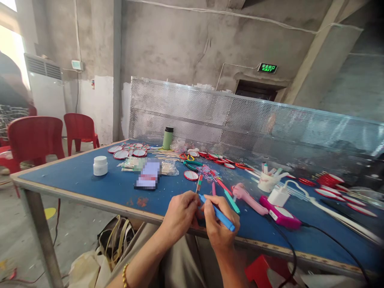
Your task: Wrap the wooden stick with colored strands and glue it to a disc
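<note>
Right hand (221, 234) pinches blue pen (224, 219) between fingers at near edge of bench (75, 184); left hand (181, 211), fingers pinching color-banded stick (199, 183) left of pen; white jar (100, 166) stands left.

The word "EXIT" can be read in green letters on the dark sign (267, 68) that is mounted high on the grey wall (168, 44). Above that word, on the same sign, a row of green Chinese characters is shown, too small and blurred to be read with certainty. The screen of the phone (149, 175) is masked by pixelation, so whatever is displayed there cannot be read.
</note>
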Available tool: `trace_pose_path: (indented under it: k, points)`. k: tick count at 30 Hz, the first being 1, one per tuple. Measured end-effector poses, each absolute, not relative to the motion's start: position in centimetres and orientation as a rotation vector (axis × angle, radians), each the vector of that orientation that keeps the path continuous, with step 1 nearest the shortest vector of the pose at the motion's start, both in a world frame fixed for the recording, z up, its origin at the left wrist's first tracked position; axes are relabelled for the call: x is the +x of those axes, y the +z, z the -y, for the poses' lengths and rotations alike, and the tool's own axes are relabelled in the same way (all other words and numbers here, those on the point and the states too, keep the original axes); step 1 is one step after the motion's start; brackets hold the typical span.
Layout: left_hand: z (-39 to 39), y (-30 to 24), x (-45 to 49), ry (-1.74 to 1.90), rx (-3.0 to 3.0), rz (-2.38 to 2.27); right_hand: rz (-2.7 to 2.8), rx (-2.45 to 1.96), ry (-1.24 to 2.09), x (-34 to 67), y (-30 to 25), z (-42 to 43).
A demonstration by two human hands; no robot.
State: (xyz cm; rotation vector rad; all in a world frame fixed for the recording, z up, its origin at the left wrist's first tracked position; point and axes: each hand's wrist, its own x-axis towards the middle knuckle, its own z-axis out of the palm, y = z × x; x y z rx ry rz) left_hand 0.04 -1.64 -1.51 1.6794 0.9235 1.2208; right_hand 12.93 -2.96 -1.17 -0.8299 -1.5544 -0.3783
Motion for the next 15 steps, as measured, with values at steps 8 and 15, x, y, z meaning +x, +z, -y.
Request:
trace_pose_path:
  k: [8,15]
  points:
    - [1.53,-1.57,0.07,1.220,1.671,-0.920,1.547,-0.817,-0.346,13.00,-1.19,3.10]
    - [1.52,-1.61,0.09,1.242,1.720,-0.967,1.578,-0.798,-0.339,12.97,-1.20,2.94]
